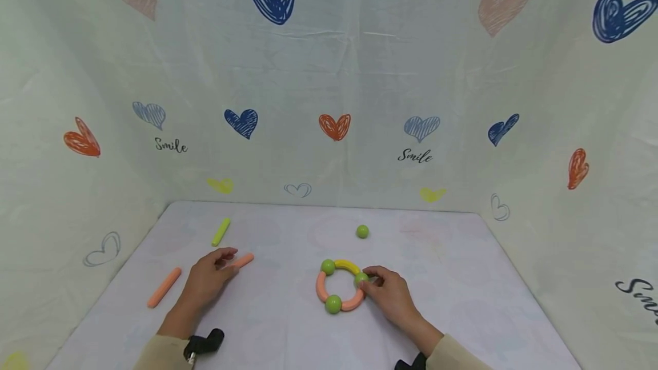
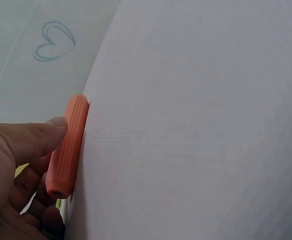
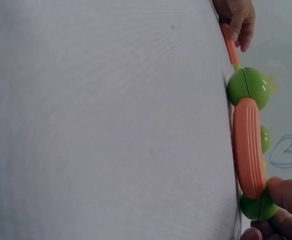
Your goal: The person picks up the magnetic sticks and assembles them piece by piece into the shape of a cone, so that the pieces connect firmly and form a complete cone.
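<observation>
My left hand (image 1: pixel 207 280) is at the left part of the table, holding a short orange ribbed stick (image 2: pixel 69 150). Its thumb lies along the stick's near side, with the other fingers curled behind. Right of it, a ring lies flat on the table, made of two orange curved pieces (image 1: pixel 353 302), a yellow curved piece (image 1: pixel 347 266) and three green balls (image 1: pixel 333 304). My right hand (image 1: pixel 394 300) pinches the ring's right-hand green ball (image 3: pixel 259 209) between thumb and fingers. In the right wrist view an orange curved piece joins that ball to another.
A straight orange stick (image 1: pixel 164 288) lies left of my left hand, and a yellow-green stick (image 1: pixel 221 232) lies beyond it. One loose green ball (image 1: pixel 362 231) rests behind the ring. A curtain (image 1: pixel 298 84) printed with hearts surrounds the white table (image 1: pixel 452 267) at the back and sides.
</observation>
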### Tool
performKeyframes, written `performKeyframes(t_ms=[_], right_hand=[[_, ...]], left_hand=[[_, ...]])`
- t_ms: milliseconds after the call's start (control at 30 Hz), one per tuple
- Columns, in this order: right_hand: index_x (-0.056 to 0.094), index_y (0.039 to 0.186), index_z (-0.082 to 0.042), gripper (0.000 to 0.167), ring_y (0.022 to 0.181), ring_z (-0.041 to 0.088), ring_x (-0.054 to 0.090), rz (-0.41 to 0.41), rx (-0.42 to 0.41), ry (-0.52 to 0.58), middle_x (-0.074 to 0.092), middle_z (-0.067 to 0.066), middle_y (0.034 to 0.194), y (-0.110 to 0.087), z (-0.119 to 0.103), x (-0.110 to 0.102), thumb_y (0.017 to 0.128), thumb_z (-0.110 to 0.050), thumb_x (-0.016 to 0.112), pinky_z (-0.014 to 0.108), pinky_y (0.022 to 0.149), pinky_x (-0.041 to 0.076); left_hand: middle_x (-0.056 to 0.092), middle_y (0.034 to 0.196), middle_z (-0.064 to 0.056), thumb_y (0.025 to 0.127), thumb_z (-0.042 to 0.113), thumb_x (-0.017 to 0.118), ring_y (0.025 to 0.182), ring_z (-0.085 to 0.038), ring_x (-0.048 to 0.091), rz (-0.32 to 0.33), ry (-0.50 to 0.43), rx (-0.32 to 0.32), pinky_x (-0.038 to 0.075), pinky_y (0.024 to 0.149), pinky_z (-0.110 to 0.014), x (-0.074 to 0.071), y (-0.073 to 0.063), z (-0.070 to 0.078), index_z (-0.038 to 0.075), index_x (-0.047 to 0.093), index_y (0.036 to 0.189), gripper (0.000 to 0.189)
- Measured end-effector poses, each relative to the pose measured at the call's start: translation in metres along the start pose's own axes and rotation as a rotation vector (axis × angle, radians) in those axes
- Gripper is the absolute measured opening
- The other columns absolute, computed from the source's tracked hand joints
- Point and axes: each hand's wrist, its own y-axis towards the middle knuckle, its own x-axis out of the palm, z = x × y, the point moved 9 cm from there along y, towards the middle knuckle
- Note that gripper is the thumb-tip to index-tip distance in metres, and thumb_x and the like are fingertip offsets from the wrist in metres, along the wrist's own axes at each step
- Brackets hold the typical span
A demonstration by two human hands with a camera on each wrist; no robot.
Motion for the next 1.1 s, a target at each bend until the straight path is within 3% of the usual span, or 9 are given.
performKeyframes(t_ms=[267,533,733,867,1100], right_hand=[[0.076,0.119,-0.009,0.033,0.077,0.013,0.055,0.001,-0.008,-0.002,0.073,0.0,0.103,0.0,0.002,0.0,0.09,-0.024,0.084,0.024,0.061,0.045],[0.077,0.117,-0.009,0.032,0.076,0.012,0.055,0.014,-0.011,0.006,0.073,-0.001,0.102,-0.001,0.002,0.0,0.089,-0.023,0.084,0.024,0.062,0.045],[0.077,0.118,-0.009,0.032,0.076,0.013,0.055,0.006,-0.009,0.002,0.073,-0.001,0.101,-0.001,0.001,0.0,0.09,-0.023,0.084,0.024,0.062,0.045],[0.076,0.119,-0.009,0.033,0.077,0.012,0.055,0.001,-0.014,-0.008,0.073,0.0,0.102,0.0,0.001,0.001,0.09,-0.024,0.083,0.024,0.061,0.045],[0.077,0.119,-0.009,0.033,0.076,0.012,0.055,0.002,-0.026,-0.026,0.072,-0.001,0.1,0.002,-0.002,-0.001,0.09,-0.024,0.083,0.024,0.061,0.045]], left_hand=[[0.066,0.135,-0.023,0.1,0.022,0.074,0.124,-0.039,0.061,-0.028,0.055,0.01,0.051,0.101,-0.057,0.0,-0.002,-0.006,0.004,0.067,0.136,0.041],[0.071,0.121,-0.016,0.097,0.022,0.077,0.107,-0.028,0.064,-0.032,0.112,0.007,0.052,0.087,-0.045,0.001,0.0,-0.005,0.005,0.072,0.129,0.036],[0.073,0.119,-0.019,0.096,0.016,0.076,0.11,-0.036,0.066,-0.017,0.149,0.026,0.054,0.09,-0.052,0.003,0.005,-0.005,0.001,0.073,0.126,0.034],[0.072,0.123,-0.019,0.099,0.017,0.073,0.113,-0.037,0.066,-0.005,0.113,0.003,0.054,0.092,-0.053,0.002,0.005,-0.003,0.002,0.07,0.129,0.034],[0.072,0.124,-0.017,0.102,0.02,0.07,0.112,-0.031,0.065,0.051,-0.03,-0.027,0.052,0.089,-0.042,0.004,0.005,0.012,0.003,0.067,0.131,0.033]])
